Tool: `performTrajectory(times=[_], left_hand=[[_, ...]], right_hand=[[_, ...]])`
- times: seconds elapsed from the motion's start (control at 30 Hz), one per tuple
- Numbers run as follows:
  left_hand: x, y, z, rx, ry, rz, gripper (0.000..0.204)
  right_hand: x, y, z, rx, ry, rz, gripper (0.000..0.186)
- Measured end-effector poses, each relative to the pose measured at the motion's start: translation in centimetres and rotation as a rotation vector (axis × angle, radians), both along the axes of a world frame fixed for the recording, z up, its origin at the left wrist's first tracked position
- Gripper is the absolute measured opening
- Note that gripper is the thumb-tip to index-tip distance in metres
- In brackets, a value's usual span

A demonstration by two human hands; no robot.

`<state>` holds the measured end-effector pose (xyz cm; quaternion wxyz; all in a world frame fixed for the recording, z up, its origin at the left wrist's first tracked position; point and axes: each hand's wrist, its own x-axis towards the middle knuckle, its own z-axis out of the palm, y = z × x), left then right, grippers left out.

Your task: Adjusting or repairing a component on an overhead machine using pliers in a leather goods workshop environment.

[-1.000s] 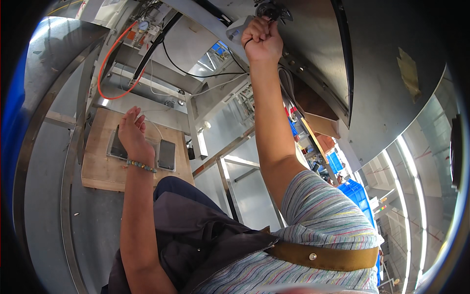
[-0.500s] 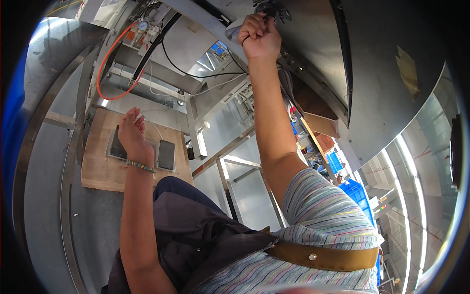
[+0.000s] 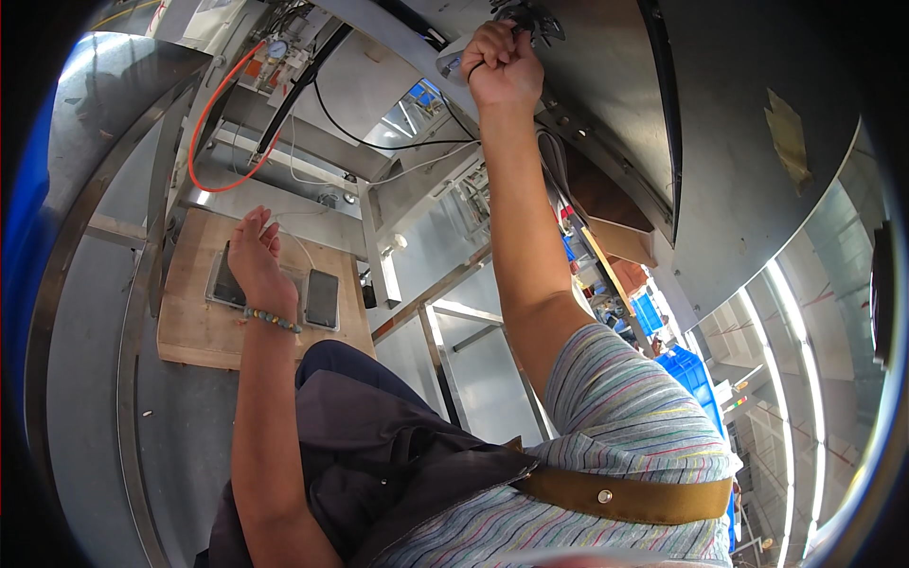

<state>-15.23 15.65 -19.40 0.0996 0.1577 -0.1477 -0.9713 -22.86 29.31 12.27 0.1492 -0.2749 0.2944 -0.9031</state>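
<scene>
Raised at the top of the view, my right hand (image 3: 505, 68) is closed, its fingertips pinched at a cluster of small dark parts (image 3: 532, 21) on the metal surface. What exactly sits between the fingers is hidden. A thin dark loop shows at the edge of this hand. Lower on the left, my left hand (image 3: 258, 254) hovers with fingers loosely bent and apart, and I see nothing in it. Below it lies a dark flat device (image 3: 225, 284), partly covered by the hand. A phone-like dark rectangle (image 3: 322, 299) rests to its right on the wooden board (image 3: 194, 327).
A grey metal panel (image 3: 748, 189) with a strip of tape (image 3: 788, 142) spans the upper right. Metal frame bars (image 3: 445, 364) stand beyond my arms. An orange hose (image 3: 194, 142) loops at upper left, near a gauge (image 3: 276, 49). Blue bins (image 3: 689, 374) stand at right.
My right hand has shifted very slightly at the dark parts. The left hand stays in the same place.
</scene>
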Motion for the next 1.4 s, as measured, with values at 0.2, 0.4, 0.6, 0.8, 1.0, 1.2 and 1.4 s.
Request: performTrajectory(times=[0.2, 0.4, 0.6, 0.8, 1.0, 1.2, 1.4], left_hand=[[0.1, 0.0, 0.2, -0.005, -0.010, -0.006, 0.021], [0.0, -0.2, -0.1, 0.003, -0.007, 0.005, 0.021], [-0.2, -0.3, -0.3, 0.001, -0.007, 0.007, 0.021], [-0.3, -0.2, -0.4, 0.006, -0.008, 0.006, 0.020], [-0.4, -0.2, -0.6, 0.002, -0.007, 0.005, 0.020], [-0.4, -0.2, -0.6, 0.009, -0.013, 0.007, 0.021], [-0.2, -0.3, -0.4, 0.009, -0.015, 0.015, 0.021]], right_hand=[[0.3, -0.3, 0.2, -0.049, -0.046, 0.078, 0.033], [0.0, -0.4, 0.2, -0.068, -0.056, 0.108, 0.032], [-0.6, 0.4, 0.0, -0.012, 0.007, 0.028, 0.033], [-0.4, 0.9, -0.6, 0.133, 0.049, -0.128, 0.036], [-0.2, 1.0, -0.8, 0.187, 0.077, -0.159, 0.036], [0.0, 1.0, -0.3, 0.089, 0.038, -0.081, 0.036], [-0.3, 0.8, -0.3, 0.078, 0.032, -0.082, 0.037]])
